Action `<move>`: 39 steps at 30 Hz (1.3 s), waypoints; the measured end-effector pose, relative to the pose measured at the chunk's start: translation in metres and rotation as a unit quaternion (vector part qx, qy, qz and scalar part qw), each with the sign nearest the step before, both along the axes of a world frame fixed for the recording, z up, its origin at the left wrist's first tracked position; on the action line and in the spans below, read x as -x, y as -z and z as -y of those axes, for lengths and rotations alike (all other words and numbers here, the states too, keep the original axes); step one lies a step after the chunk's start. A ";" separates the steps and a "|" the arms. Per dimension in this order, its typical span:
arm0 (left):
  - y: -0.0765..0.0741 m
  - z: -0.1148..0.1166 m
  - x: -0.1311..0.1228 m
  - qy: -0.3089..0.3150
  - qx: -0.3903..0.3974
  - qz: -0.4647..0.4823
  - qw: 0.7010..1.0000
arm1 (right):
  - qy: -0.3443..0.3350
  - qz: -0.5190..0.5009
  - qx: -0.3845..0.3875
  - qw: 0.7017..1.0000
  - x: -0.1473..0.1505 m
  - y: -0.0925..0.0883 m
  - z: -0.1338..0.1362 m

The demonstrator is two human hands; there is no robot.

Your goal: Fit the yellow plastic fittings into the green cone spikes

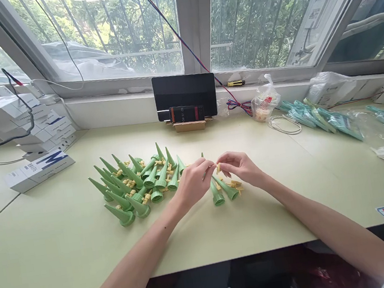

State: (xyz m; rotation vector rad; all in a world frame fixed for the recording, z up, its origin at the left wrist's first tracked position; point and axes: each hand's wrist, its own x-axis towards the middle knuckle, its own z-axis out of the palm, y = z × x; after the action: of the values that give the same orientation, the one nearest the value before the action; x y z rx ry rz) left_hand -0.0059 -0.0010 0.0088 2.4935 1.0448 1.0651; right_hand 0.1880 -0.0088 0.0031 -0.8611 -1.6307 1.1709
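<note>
My left hand [194,181] is closed, its fingers curled round a green cone-shaped spike [202,155] that is mostly hidden behind them. Between the thumb and fingers of my right hand [241,166] is a small yellow plastic valve [218,168], close to the left fingertips. Below the hands lie two green spikes [218,198] with their wide threaded ends toward me. Several loose yellow valves [235,185] sit beside them, under my right hand. Left of my left hand spreads a cluster of green spikes [126,187], many with yellow pieces among them.
A dark tablet [184,90] leans at the window, with a phone [186,114] on a cardboard stand before it. White boxes [39,169] are stacked at the left. On the right are a tied plastic bag [263,102], a white cable [285,125] and teal packets [321,117].
</note>
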 end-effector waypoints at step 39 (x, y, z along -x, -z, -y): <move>0.002 -0.002 -0.002 -0.013 0.049 0.004 0.999 | 0.018 0.000 -0.007 1.000 0.002 0.008 0.000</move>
State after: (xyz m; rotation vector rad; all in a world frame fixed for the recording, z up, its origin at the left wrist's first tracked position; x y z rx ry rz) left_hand -0.0043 0.0008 0.0065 2.4035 1.1018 1.0060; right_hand 0.1860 -0.0086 -0.0045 -0.8783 -1.6152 1.1333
